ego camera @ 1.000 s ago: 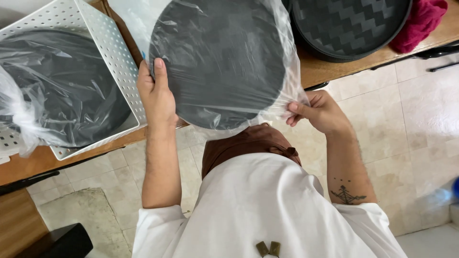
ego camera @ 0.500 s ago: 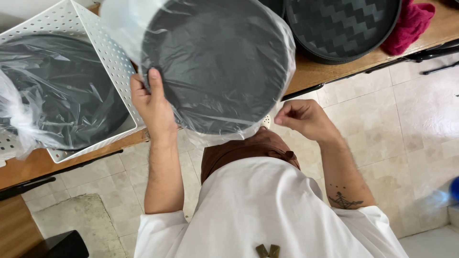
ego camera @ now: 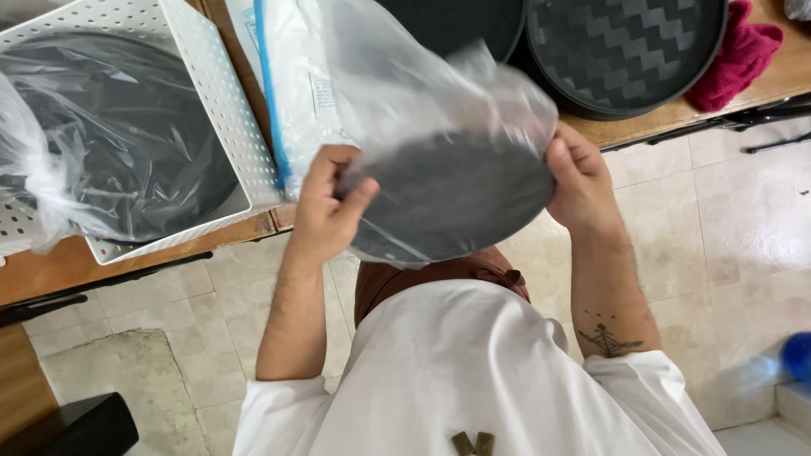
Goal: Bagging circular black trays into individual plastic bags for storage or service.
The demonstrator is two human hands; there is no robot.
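Plate [ego camera: 448,203] — dark, round, stiff and probably light — sat tilted inside a clear plastic bag [ego camera: 405,76] over the person's lap. The left hand [ego camera: 325,207] and right hand [ego camera: 579,181] clamped opposite rims through slippery film — the safest hold.

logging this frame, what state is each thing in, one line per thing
round black plate: tilted, inside a clear bag, held at both edges
clear bag: loose, its open end sticking up past the plate
left hand: fingers gripping the plate's left edge through the bag
right hand: gripping the right edge
white basket: on the table, holding a bagged plate
woven black tray: unwrapped, flat on the table
red cloth: crumpled
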